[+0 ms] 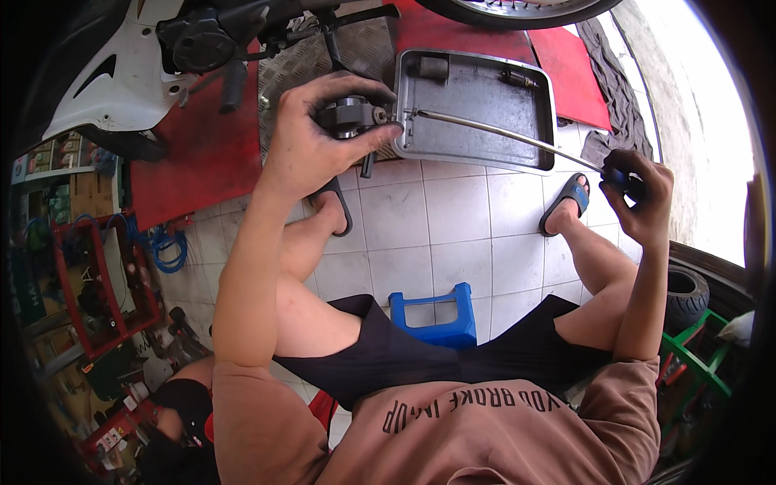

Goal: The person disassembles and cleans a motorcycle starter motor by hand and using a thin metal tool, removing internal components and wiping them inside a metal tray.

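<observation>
My left hand, its fingers blackened, is wrapped round a dark metal brake caliper with bright round parts. A screwdriver with a long steel shaft is in my right hand; the fingers close round its dark blue handle. The shaft slants across the metal tray, its tip just right of the caliper. Whether tip and caliper touch, I cannot tell. A dark cylindrical piece and a small metal part lie in the tray.
A motorbike stands at the far left, with a wheel at the top. Red mats and a grey cloth cover parts of the tiled floor. A blue stool is between my legs. A tyre lies at right.
</observation>
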`<state>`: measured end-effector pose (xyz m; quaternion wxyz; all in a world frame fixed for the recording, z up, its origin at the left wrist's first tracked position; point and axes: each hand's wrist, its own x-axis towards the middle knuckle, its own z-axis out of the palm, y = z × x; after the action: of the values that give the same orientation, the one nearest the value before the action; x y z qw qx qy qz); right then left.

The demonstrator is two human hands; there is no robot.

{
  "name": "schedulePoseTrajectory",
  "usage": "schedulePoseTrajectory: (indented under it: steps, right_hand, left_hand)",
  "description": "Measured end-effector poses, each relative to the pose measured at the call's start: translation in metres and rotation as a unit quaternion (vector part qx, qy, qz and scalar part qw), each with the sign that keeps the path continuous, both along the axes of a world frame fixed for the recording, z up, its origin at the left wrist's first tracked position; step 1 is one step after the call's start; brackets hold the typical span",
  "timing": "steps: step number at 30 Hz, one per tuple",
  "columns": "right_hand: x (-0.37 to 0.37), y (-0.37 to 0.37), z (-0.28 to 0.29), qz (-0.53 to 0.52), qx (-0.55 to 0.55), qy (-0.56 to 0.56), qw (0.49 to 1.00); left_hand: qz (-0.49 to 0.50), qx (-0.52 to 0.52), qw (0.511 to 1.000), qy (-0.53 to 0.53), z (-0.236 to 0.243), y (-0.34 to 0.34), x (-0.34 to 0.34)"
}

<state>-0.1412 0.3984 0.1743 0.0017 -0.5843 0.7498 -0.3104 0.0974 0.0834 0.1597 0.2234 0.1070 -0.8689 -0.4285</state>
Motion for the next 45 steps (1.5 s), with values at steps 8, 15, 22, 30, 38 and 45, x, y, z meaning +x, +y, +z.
schedulePoseTrajectory:
  steps: [8, 15, 22, 30, 38, 45]
  right_hand:
    - [0.004, 0.0, 0.0, -0.013, 0.048, -0.054, 0.997]
    - [0.005, -0.002, -0.001, 0.002, 0.041, -0.046, 0.998]
    - [0.007, -0.003, 0.0, 0.0, 0.04, -0.043, 0.998]
    - [0.009, -0.006, 0.0, 0.017, 0.023, -0.005, 1.0]
    - [0.006, -0.004, -0.003, -0.006, 0.049, -0.014, 0.999]
    - [0.001, -0.004, -0.006, -0.017, 0.044, 0.007, 0.999]
  left_hand:
    - [-0.009, -0.024, 1.0, -0.004, 0.003, 0.007, -0.005]
    - [-0.02, -0.049, 0.999, 0.008, -0.001, 0.009, -0.008]
    - [-0.018, -0.044, 0.999, -0.002, 0.0, 0.009, -0.007]
    - [-0.019, -0.113, 0.993, -0.007, 0.001, 0.011, -0.007]
    - [-0.035, -0.109, 0.993, -0.02, -0.001, 0.009, -0.005]
    - [-0.038, -0.107, 0.993, -0.019, -0.005, 0.01, -0.006]
